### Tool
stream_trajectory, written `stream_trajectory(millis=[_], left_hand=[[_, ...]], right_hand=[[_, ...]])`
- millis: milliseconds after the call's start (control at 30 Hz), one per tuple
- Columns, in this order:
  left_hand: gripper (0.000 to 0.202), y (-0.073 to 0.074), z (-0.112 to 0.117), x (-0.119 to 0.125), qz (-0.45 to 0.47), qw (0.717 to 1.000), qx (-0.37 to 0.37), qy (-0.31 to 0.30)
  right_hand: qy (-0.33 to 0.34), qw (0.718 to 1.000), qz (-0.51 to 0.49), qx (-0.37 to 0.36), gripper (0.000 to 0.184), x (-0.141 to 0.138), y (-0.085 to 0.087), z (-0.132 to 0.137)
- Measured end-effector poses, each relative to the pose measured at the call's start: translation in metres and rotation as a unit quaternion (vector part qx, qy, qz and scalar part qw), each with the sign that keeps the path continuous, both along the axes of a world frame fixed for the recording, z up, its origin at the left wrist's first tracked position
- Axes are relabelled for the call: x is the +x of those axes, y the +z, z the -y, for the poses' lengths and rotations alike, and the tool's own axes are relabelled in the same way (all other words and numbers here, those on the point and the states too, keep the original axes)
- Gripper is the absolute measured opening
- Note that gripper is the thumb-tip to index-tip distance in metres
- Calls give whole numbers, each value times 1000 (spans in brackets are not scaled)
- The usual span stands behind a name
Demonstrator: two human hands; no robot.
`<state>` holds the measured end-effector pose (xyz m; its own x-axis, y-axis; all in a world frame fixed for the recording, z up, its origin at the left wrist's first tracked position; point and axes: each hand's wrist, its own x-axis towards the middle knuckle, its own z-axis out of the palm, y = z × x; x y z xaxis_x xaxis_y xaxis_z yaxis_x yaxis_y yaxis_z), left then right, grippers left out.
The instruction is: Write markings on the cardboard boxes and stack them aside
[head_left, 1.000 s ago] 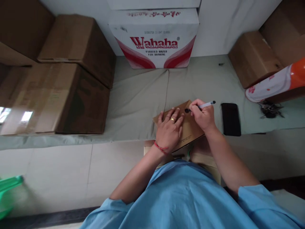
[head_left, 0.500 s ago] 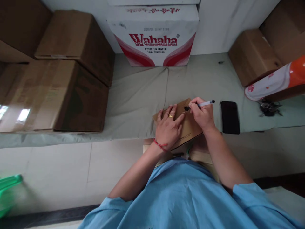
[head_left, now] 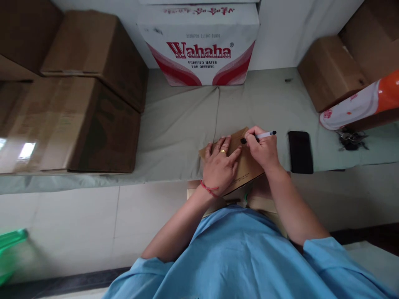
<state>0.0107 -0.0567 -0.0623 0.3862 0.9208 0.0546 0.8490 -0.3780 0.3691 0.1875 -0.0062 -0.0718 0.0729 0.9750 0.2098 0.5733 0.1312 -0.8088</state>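
A brown cardboard piece [head_left: 249, 164], perhaps an envelope or flat box, lies at the front edge of the cloth-covered table [head_left: 181, 120], slightly turned. My left hand [head_left: 220, 166] presses flat on its left part with fingers spread; a gold ring and a red string bracelet show on it. Between the fingers of my right hand [head_left: 264, 150] is a white pen [head_left: 265, 135] with black ends, its tip down by the cardboard's upper part near my left thumb. Small print runs along the cardboard's lower edge. My right fingers partly cover the pen.
Brown cartons [head_left: 102, 124] are stacked at the left, with another carton [head_left: 332, 72] at the back right. A white and red water box [head_left: 199, 54] stands against the wall. A black phone [head_left: 300, 152], keys [head_left: 351, 139] and an orange-white package [head_left: 358, 101] lie to the right.
My right hand and the pen have shifted slightly left, and the pen's tilt has changed a little. My left hand stays on the cardboard.
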Motion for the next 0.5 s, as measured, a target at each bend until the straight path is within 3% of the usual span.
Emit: stream_trajectory(millis=[500], left_hand=[[41, -1, 0, 0, 8, 1000, 1, 3]], right_hand=[[-5, 999, 15, 29, 25, -2, 1, 3]])
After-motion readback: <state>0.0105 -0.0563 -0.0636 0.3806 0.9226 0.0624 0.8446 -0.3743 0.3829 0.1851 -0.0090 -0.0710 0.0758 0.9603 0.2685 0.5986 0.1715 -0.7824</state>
